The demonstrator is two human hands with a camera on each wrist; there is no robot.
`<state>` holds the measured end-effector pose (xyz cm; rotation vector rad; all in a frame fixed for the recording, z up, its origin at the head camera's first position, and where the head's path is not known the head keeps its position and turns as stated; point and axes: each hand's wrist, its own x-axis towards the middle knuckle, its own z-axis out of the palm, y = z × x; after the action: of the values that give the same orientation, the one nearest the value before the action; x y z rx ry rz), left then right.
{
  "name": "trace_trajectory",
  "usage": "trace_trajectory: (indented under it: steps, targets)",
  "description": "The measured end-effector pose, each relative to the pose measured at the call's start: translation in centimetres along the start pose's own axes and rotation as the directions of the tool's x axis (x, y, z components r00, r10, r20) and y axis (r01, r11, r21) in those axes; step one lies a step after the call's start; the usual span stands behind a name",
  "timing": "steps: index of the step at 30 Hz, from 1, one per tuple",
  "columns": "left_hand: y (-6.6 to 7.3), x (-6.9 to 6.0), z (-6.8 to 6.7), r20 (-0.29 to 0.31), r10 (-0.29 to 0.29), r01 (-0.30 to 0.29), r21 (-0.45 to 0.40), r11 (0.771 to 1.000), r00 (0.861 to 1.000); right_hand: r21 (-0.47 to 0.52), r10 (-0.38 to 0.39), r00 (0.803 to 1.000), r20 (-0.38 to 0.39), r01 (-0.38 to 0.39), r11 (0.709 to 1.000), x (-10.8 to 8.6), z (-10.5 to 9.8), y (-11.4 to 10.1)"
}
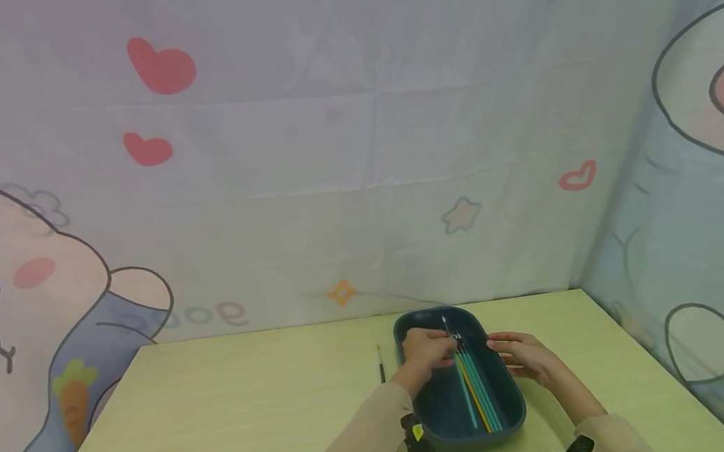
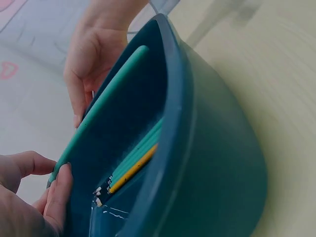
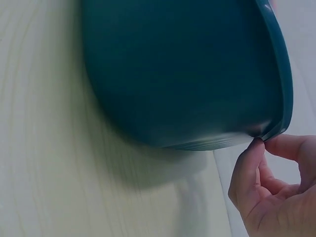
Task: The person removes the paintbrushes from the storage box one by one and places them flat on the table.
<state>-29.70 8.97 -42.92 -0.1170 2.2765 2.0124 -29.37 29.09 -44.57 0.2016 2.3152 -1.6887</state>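
Observation:
A dark blue-green plastic basin (image 1: 438, 417) stands on the table. Over it, my left hand (image 1: 429, 351) pinches a green-handled paintbrush (image 2: 98, 104) between thumb and fingers. In the left wrist view that brush is raised above the others, slanting across the basin. Several more green paintbrushes (image 2: 140, 149) and a yellow-handled paintbrush (image 2: 131, 173) lie together on the basin floor, their bristle ends toward the far end. My right hand (image 1: 525, 357) is at the basin's right side; in the right wrist view its thumb and forefinger pinch the rim (image 3: 284, 94).
A dark-handled paintbrush (image 1: 381, 365) lies on the pale yellow table (image 1: 236, 403), just left of the basin and partly behind my left sleeve. A printed cloth backdrop (image 1: 331, 151) rises along the table's back edge, and another stretch stands at the right.

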Motion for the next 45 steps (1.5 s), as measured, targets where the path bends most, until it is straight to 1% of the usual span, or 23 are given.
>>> trace_trajectory:
  steps: [7, 9, 17, 21, 24, 26, 28, 31, 34, 41, 45]
  targets:
    - [0.6, -0.2, -0.3, 0.004, 0.01, -0.01, -0.019, 1.0, 1.0, -0.02, 0.003, 1.0, -0.004, -0.003, 1.0, 0.1, -0.1, -0.1]
    - [0.7, -0.2, -0.4, 0.01, 0.007, -0.007, -0.027, 1.0, 1.0, -0.011, 0.002, 1.0, -0.006, -0.002, 1.0, 0.1, -0.2, -0.1]
    - [0.8, -0.2, -1.1, 0.032, 0.013, -0.012, -0.039, 0.999, 0.999, -0.011, -0.014, 1.0, 0.007, 0.014, 1.0, 0.1, -0.2, -0.2]
    - [0.9, -0.4, -1.6, 0.047, 0.025, -0.023, -0.036, 0.999, 0.999, 0.007, -0.019, 1.0, 0.019, 0.018, 1.0, 0.0, -0.2, -0.2]
    - [1.0, -0.5, -1.9, 0.051, 0.03, -0.028, -0.037, 0.999, 0.998, 0.025, -0.015, 1.0, 0.013, 0.015, 1.0, 0.0, -0.1, -0.2]
    - [1.0, -0.6, -2.0, 0.048, 0.031, -0.029, -0.037, 0.999, 0.998, 0.01, -0.021, 1.0, 0.021, 0.021, 1.0, 0.0, -0.2, -0.1]
    - [1.1, -0.6, -2.2, 0.044, 0.024, -0.022, -0.043, 0.999, 0.999, 0.004, -0.017, 1.0, 0.012, 0.017, 1.0, 0.0, -0.1, -0.1]
    - [1.1, -0.8, -2.4, 0.043, 0.013, -0.011, -0.058, 0.998, 0.999, -0.024, -0.025, 0.999, 0.022, 0.025, 0.999, 0.0, -0.2, 0.0]
    - [1.2, -1.0, -2.7, 0.046, 0.009, -0.005, -0.08, 0.997, 0.999, -0.028, -0.023, 1.0, 0.02, 0.023, 0.999, 0.1, -0.2, 0.0]
    - [1.3, -1.5, -3.5, 0.046, 0.037, -0.033, -0.09, 0.995, 0.998, 0.01, -0.02, 0.999, 0.027, 0.02, 1.0, 0.0, -0.2, 0.1]
    - [1.4, -1.7, -4.0, 0.045, 0.039, -0.035, -0.091, 0.995, 0.998, 0.023, -0.015, 1.0, 0.019, 0.014, 1.0, 0.0, -0.1, 0.2]
